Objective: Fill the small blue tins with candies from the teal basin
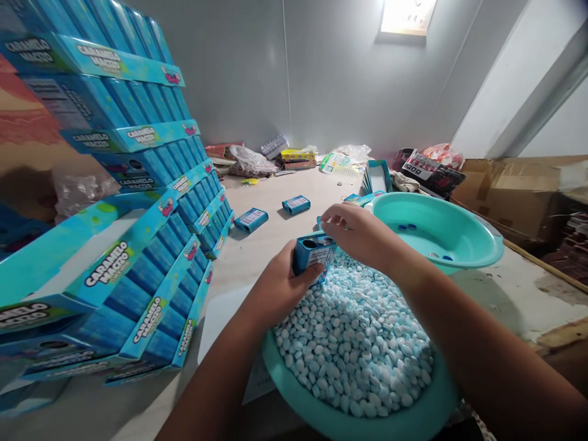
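My left hand [275, 288] grips a small blue candy box [307, 260], its top with a dark round hole facing up. Close over the box's far right side is my right hand [356, 233], its fingers bent and drawn together; whatever they hold is hidden. Both hands are above a turquoise basin [289, 386] heaped with white and pale blue candies [353, 337]. Another turquoise basin [482, 239] stands behind my right forearm, with a few dark blue round pieces [407, 226] inside. Another blue box is partly hidden behind my right fingers.
Tall stacks of blue display trays [151, 318] filled with boxes rise on the left. Two blue boxes [251, 219] lie on the table [271, 239]. An open blue tray [377, 176], bagged goods [252, 162] and packets line the back. Cardboard boxes [509, 190] stand at right.
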A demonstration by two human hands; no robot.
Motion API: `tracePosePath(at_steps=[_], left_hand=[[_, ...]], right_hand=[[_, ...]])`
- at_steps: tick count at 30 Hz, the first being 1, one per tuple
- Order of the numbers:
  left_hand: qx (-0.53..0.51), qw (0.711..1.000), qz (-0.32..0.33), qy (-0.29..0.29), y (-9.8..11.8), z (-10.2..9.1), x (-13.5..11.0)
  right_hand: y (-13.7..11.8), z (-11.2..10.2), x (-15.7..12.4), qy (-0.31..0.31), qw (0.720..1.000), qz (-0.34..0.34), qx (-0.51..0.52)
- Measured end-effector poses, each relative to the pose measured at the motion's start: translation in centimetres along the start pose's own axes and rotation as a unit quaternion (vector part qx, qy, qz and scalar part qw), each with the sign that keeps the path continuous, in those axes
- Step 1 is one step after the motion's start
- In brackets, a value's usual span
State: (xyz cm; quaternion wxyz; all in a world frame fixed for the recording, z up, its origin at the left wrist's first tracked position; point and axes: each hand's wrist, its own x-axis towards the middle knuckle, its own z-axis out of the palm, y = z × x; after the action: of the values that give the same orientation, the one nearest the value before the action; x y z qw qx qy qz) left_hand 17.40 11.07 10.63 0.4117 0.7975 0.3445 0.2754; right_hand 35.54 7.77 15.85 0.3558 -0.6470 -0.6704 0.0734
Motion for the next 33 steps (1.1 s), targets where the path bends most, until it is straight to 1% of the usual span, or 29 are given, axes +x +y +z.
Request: tracePosePath(at_steps=[2, 5, 9, 12, 14, 15, 16, 18, 19, 21, 23, 24, 27, 30, 33], left_hand=[[0.006, 1.000, -0.004, -0.008, 0.0, 0.0, -0.1], [0.017, 1.000, -0.005, -0.008, 0.1, 0.0, -0.2], [0.020, 1.000, 0.006, -0.006, 0.3, 0.0, -0.3], [0.021, 1.000, 0.011, -0.011, 0.4, -0.1, -0.2], [0.016, 1.000, 0.012, -0.008, 0.4, -0.1, -0.2], [0.014, 1.000, 0.010, -0.007, 0.4, -0.1, -0.2], [0.013, 1.000, 0.006, -0.007, 0.4, -0.2, -0.2], [0.011, 1.000, -0.004, -0.010, 0.4, -0.2, -0.2], [0.007, 1.000, -0.006, -0.011, 0.4, -0.2, -0.2], [0.000, 1.000, -0.001, -0.012, 0.4, -0.2, -0.2], [0.001, 1.000, 0.004, -0.016, 0.3, -0.2, -0.2], [0.004, 1.000, 0.006, -0.018, 0.3, -0.2, -0.2], [0.007, 1.000, 0.009, -0.022, 0.3, -0.3, -0.2], [0.009, 1.000, 0.010, -0.018, 0.4, -0.3, -0.3], [-0.006, 1.000, 0.020, -0.007, 0.6, -0.3, -0.3]], right_hand=[[0.0, -0.3, -0.1, -0.043, 0.996, 0.008, -0.074], [-0.8, -0.4, -0.5, -0.058, 0.991, -0.003, -0.122], [-2.4, 0.0, -1.3, -0.046, 0.991, -0.010, -0.129], [-3.0, 0.4, -1.4, -0.047, 0.995, -0.021, -0.087], [-2.8, 0.3, -1.2, -0.035, 0.998, -0.030, -0.039], [-2.5, 0.2, -1.1, -0.019, 0.999, -0.034, -0.026], [-2.1, 0.0, -0.9, -0.003, 0.999, -0.038, -0.027], [-1.2, -0.5, -0.5, 0.018, 0.997, -0.037, -0.069], [-0.8, -0.7, -0.4, 0.012, 0.994, -0.032, -0.099], [-0.2, -0.9, -0.3, -0.025, 0.989, -0.013, -0.145], [0.0, -0.8, -0.4, -0.065, 0.983, -0.002, -0.169], [-0.1, -0.6, -0.5, -0.075, 0.981, -0.002, -0.178], [-0.9, -0.3, -0.8, -0.073, 0.976, -0.022, -0.205], [-2.0, -0.1, -1.1, -0.061, 0.984, -0.036, -0.162], [-2.9, 0.2, -1.3, -0.062, 0.994, -0.060, -0.062]])
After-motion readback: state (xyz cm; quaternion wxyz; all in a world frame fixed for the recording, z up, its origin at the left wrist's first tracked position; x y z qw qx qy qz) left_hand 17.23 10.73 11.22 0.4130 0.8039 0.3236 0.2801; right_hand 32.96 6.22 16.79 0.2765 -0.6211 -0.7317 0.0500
